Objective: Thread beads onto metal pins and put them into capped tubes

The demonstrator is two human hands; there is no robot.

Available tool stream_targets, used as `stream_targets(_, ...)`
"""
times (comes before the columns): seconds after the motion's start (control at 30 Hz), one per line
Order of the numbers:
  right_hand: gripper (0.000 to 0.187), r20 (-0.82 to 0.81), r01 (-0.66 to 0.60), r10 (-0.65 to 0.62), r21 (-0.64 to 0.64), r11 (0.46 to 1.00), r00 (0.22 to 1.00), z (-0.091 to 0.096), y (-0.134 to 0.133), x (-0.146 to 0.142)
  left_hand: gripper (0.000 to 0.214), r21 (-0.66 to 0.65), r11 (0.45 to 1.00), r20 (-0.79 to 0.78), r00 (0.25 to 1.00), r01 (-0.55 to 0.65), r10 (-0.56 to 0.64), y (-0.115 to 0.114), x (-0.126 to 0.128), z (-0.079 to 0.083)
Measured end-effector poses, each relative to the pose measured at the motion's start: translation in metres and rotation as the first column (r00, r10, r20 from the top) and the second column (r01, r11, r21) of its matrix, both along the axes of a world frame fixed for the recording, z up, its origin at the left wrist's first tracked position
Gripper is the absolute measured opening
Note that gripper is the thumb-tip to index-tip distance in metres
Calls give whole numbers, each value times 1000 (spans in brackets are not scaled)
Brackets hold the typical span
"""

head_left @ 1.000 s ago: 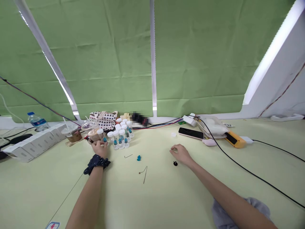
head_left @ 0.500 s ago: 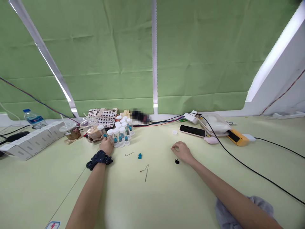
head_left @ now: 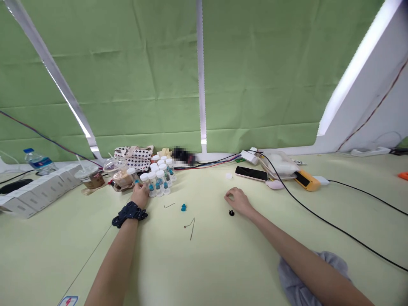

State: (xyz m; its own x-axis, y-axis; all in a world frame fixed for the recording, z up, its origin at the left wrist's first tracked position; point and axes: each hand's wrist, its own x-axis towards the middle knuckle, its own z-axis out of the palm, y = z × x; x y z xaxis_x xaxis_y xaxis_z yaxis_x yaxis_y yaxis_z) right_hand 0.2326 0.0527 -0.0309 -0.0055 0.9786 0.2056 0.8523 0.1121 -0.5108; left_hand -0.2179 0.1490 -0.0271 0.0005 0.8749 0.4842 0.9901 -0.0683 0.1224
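My left hand [head_left: 139, 196], with a dark scrunchie [head_left: 129, 214] at the wrist, is closed around the lower part of a clear white-capped vial [head_left: 131, 171] with something blue inside. Right beside it stand several more such vials [head_left: 158, 184]. My right hand [head_left: 239, 201] rests on the table with its fingertips pressed together; whatever they may hold is too small to tell. Just below that hand lies a small black part [head_left: 231, 213]. Between the hands are a small blue part [head_left: 183, 207], an L-shaped hex key [head_left: 169, 205] and a thin bent metal piece [head_left: 192, 228].
Drink cups [head_left: 90, 177], white boxes [head_left: 41, 191] and a water bottle [head_left: 40, 161] line the left. A round white cap [head_left: 228, 175], a phone [head_left: 251, 173], a plastic bag [head_left: 279, 163] and a yellow device [head_left: 307, 180] lie at the right. A black cable [head_left: 318, 216] crosses there.
The whole view has shifted slightly, so things appear a little further left. Both hands keep nearly the same place and pose on the table.
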Motion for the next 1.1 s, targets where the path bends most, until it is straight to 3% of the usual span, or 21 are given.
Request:
stream_targets(0.27,17,13,-20,20,5,1000,1000,-3,2,2,14,98,994,-22,998,-49,52,-15,-2,0)
stream_targets(0.4,17,25,-31,30,12,999,999,-3,2,2,11,71,995,-37,996,-75,78,-25,-3,2)
stream_targets(0.53,17,36,-27,26,14,1000,999,-4,2,2,12,-21,995,-80,992,-100,98,-47,-9,9)
stream_targets(0.67,18,42,-24,24,9,1000,999,-2,2,-1,20,-245,969,-16,999,-34,31,-83,-10,20)
stream_targets(0.9,22,134,-38,45,-55,998,990,14,-11,-14,26,-407,906,50,993,121,-110,-140,35,37)
stream_targets(1.0,23,171,-161,157,11,987,973,24,-26,-28,28,-331,931,41,988,151,-146,-146,60,39)
stream_targets(1.1,23,184,-464,442,96,881,878,33,-45,-49,31,-228,949,37,976,220,-217,-140,82,34)
